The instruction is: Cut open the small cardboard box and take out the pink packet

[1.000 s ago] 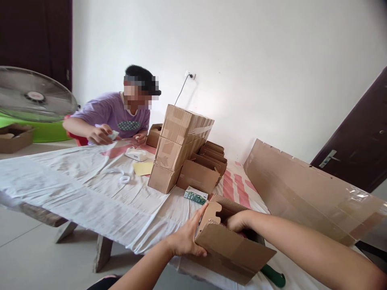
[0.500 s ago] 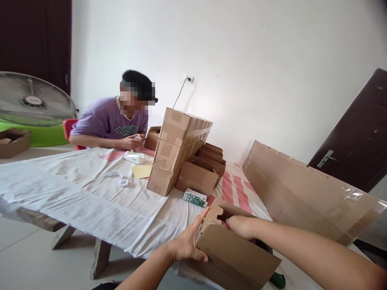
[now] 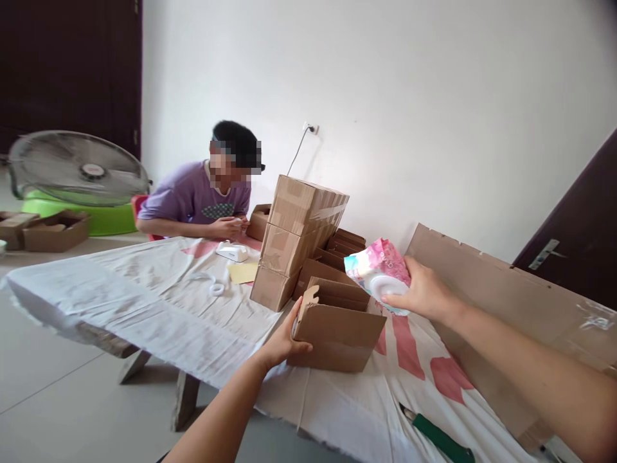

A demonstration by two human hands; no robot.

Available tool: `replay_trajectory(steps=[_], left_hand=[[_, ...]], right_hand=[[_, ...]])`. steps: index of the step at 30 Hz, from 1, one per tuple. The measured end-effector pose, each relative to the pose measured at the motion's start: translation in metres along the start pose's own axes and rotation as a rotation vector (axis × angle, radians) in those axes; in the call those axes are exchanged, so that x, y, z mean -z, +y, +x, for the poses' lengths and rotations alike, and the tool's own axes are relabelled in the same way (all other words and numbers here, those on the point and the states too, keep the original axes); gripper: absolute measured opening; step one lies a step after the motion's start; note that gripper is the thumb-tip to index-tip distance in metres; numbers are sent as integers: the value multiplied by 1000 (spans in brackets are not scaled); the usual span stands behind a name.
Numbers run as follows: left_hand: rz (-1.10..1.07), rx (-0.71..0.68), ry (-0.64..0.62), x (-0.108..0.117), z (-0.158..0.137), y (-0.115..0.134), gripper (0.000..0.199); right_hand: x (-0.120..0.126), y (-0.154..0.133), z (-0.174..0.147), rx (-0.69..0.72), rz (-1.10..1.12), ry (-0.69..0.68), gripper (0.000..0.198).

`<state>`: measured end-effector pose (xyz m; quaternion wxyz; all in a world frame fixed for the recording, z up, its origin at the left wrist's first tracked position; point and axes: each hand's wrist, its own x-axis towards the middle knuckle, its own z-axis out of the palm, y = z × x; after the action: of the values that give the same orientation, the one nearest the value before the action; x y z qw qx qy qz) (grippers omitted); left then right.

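Observation:
My left hand [image 3: 285,339] grips the left end of an open cardboard box [image 3: 337,337] on the cloth-covered table. Raised above the box's right side, my right hand [image 3: 420,289] holds a pink and white pack of wet wipes [image 3: 378,267] with a round white lid; the thumb presses near the lid. The inside of the box is mostly hidden by its front wall and flaps. A green-handled cutter knife [image 3: 441,437] lies on the cloth close to the front edge, its blade end pointing up and left.
Stacked taped boxes [image 3: 277,247] stand mid-table, with open boxes [image 3: 344,244] behind. A co-worker [image 3: 193,199] in purple sits at the far left side, near a white device [image 3: 231,251], yellow paper [image 3: 242,272] and a white ring [image 3: 216,289]. A large cardboard sheet [image 3: 501,308] borders the right.
My right hand has come up out of the box with the wipes pack. The box has moved up and left toward the stack with my left hand on it, uncovering the cutter knife.

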<state>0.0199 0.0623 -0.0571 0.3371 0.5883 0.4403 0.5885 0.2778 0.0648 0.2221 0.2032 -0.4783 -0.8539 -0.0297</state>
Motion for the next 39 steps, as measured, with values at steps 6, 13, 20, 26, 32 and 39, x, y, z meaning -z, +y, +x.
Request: replay_trajectory(steps=[6, 13, 20, 26, 32, 39], left_hand=[[127, 12, 252, -12, 1, -7, 91], [463, -299, 583, -38, -24, 35, 63], [277, -180, 350, -71, -39, 55, 61], [16, -126, 191, -73, -23, 47, 83], [-391, -123, 170, -73, -17, 55, 91], [-569, -59, 292, -71, -13, 69, 77]], right_hand=[[-35, 1, -30, 293, -75, 8, 67], [-67, 0, -37, 504, -273, 64, 61], [-93, -7, -39, 366, -255, -36, 57], [-112, -5, -42, 534, -140, -17, 66], [-115, 2, -38, 562, -27, 45, 71], [-137, 25, -54, 366, 307, 494, 81]])
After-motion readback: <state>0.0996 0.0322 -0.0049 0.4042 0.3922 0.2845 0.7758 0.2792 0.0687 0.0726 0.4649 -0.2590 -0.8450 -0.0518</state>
